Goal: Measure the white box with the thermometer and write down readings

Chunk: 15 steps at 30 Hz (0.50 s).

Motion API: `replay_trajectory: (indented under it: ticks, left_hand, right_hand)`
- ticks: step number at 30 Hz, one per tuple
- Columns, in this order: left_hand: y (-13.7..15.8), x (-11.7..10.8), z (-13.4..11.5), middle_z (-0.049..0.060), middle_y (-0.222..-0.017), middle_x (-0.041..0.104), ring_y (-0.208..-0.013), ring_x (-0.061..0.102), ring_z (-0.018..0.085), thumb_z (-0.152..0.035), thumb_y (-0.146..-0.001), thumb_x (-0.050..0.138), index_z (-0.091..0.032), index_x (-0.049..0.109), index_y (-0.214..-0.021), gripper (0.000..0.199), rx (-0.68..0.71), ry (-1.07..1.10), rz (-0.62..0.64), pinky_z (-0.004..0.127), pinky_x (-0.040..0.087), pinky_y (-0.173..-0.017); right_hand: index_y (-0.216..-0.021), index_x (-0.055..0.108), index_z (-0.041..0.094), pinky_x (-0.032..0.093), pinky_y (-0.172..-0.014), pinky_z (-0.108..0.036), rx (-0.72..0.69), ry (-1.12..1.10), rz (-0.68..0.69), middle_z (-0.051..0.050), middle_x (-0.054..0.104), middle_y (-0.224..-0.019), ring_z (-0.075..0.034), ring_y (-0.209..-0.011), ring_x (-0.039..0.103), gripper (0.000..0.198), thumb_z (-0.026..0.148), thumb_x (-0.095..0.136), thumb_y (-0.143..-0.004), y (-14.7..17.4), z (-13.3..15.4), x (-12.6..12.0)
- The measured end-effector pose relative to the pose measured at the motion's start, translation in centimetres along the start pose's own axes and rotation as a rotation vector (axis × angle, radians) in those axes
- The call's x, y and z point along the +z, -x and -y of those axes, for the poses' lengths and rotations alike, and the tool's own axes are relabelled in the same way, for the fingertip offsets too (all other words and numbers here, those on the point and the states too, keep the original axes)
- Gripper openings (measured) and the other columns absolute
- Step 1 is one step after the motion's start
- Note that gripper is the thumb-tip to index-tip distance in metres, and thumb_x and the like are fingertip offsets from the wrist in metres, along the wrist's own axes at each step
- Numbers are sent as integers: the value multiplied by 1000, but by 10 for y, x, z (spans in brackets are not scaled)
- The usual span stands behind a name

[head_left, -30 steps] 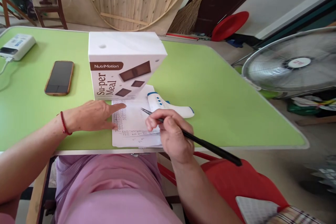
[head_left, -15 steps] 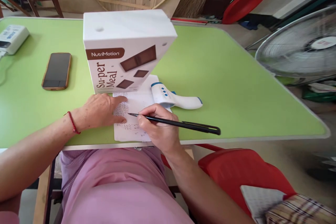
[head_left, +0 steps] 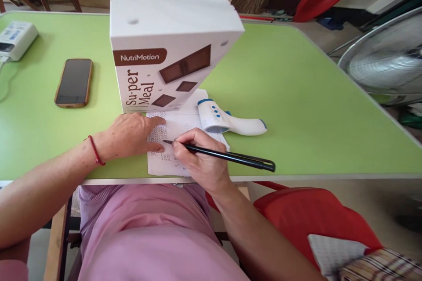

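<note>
A black pen point(head_left: 231, 156) is gripped in my right hand point(head_left: 204, 158), its tip at the handwriting on a white sheet of paper point(head_left: 184, 127). My left hand point(head_left: 132, 136) lies on the left side of that sheet, thumb and forefinger spread apart around the written lines. Just behind the hands stands a white and brown NutriMotion box point(head_left: 178, 17), upright on the paper's far part and hiding some of it. A white and blue infrared thermometer point(head_left: 227, 120) rests on the paper's right side, its handle pointing right.
A phone point(head_left: 74, 82) and a white charger with a cable point(head_left: 18, 39) lie on the left of the green table point(head_left: 296, 96). Beyond the right edge is a fan point(head_left: 385, 57). A red chair point(head_left: 310, 215) with a cloth stands at the near right.
The view has shifted slightly, so the box and thermometer appear a little further right. Both hands keep nearly the same pose, the pen tip still on the paper's writing.
</note>
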State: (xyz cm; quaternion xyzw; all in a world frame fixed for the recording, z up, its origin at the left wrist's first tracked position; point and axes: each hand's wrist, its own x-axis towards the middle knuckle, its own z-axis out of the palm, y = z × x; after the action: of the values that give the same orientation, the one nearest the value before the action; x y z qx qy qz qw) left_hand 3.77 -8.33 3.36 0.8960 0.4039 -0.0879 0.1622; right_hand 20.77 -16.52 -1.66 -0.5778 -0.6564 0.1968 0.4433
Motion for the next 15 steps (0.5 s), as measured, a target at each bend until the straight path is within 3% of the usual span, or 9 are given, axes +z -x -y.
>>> replay_trajectory:
  ticks: [15]
  left_hand:
    - [0, 1, 0, 6, -76, 70, -86, 72, 33, -48, -88, 68, -25, 59, -140, 57, 16, -7, -16, 36, 49, -71]
  right_hand:
    - [-67, 53, 24, 38, -45, -22, 10, 6, 15, 6, 55, -52, -9, -44, 45, 14, 24, 58, -80, 1, 1, 0]
